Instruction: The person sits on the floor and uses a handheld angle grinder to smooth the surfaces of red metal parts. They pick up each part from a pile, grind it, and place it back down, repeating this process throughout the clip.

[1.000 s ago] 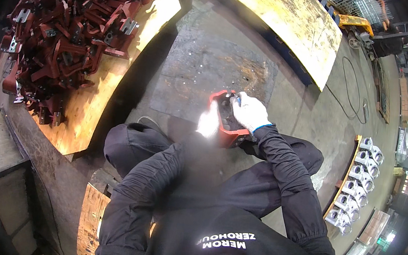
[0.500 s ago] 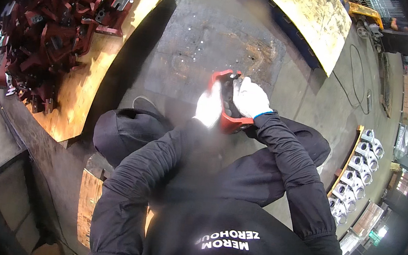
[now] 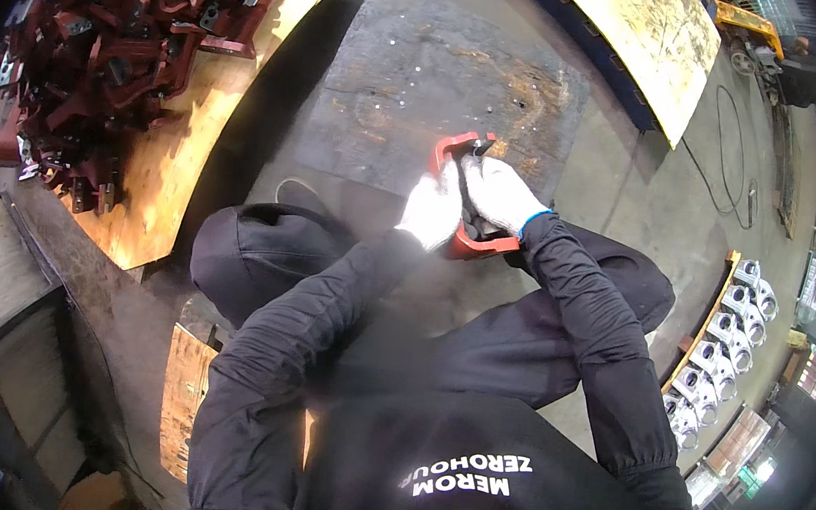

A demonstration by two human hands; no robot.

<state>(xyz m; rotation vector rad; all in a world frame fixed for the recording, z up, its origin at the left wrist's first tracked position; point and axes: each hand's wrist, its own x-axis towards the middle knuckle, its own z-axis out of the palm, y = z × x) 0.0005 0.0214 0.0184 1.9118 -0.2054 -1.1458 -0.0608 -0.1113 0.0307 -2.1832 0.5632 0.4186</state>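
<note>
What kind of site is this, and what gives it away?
Probably a factory or workshop floor: a big heap of dark red metal parts on a wooden board at left, rows of matching silver metal parts at right, and what looks like a yellow pallet jack at upper right.

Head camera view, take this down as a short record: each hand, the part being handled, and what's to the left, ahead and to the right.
Left hand: white-gloved, gripping the left side of a red bracket
Right hand: white-gloved, at the bracket's inner side; exact grasp hidden
Part: red outside, dark inside
Left: pile of dark red metal parts on a wooden board
Ahead: dark, stained sheet on the floor
Right: silver-coloured metal parts in rows
</note>
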